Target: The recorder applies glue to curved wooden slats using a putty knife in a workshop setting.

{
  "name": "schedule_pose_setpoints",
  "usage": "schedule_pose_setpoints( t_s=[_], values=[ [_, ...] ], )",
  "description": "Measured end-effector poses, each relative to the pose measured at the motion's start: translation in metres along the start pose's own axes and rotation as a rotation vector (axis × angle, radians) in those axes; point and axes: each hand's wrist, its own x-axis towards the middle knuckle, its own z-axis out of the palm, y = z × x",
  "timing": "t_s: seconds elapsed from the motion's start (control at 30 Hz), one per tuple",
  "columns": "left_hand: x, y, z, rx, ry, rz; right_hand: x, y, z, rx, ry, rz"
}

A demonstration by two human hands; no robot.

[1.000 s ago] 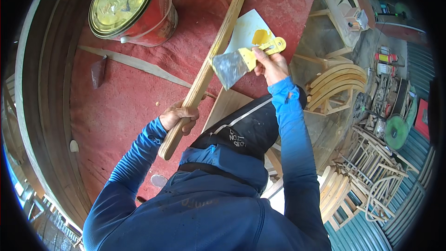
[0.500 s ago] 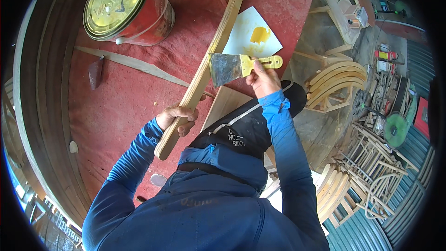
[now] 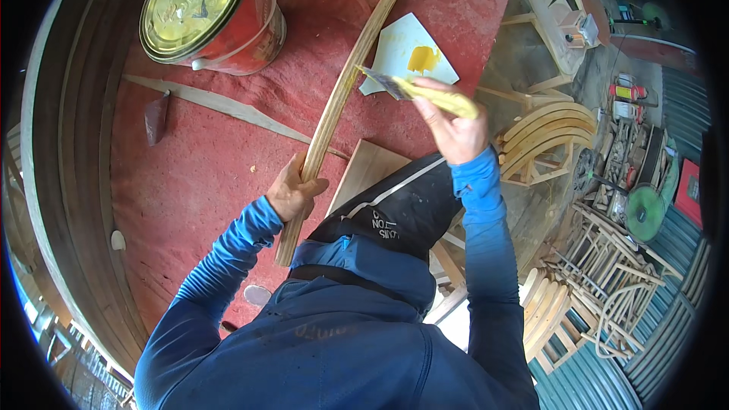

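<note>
My left hand [image 3: 295, 191] grips a long curved wooden strip [image 3: 351, 80] near its lower end; the strip runs up across a red cloth-covered table [image 3: 205, 152]. My right hand [image 3: 454, 129] holds a putty knife [image 3: 414, 89] by its yellow handle, the metal blade edge-on and touching the strip's right side. Just behind the blade lies a white card [image 3: 402, 49] with a dab of yellow filler on it.
A large red tin with a gold lid [image 3: 209, 11] stands at the table's back left. A thin wood sliver [image 3: 220, 106] and a flat board [image 3: 368, 171] lie on the cloth. Curved wooden chair parts [image 3: 550, 137] and frames are stacked on the floor to the right.
My right hand has turned the putty knife from flat-faced to edge-on and brought it leftward against the strip. My left hand has kept its grip on the strip.
</note>
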Motion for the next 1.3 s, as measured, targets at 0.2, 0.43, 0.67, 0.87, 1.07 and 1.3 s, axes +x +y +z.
schedule_pose_setpoints(
  t_s=[0.2, 0.43, 0.67, 0.87, 1.07, 1.3],
  values=[
    [-0.001, 0.006, -0.003, -0.084, -0.079, -0.017, -0.023, 0.006, 0.027, -0.424, -0.182, -0.453],
    [0.002, -0.001, -0.005, -0.047, -0.046, -0.015, -0.045, -0.006, 0.014, -0.368, -0.247, -0.374],
    [0.001, 0.003, 0.002, -0.05, -0.037, 0.004, -0.011, -0.003, 0.019, -0.47, -0.192, -0.372],
    [0.003, -0.004, -0.001, -0.035, -0.001, -0.018, -0.031, -0.018, 0.017, -0.3, -0.211, -0.306],
    [0.006, -0.014, 0.008, -0.014, 0.029, 0.023, 0.012, -0.008, 0.012, -0.344, -0.076, -0.268],
    [0.006, -0.031, 0.002, -0.387, 0.101, -0.076, 0.012, -0.025, 0.019, -0.208, -0.296, -0.237]
  ],
)
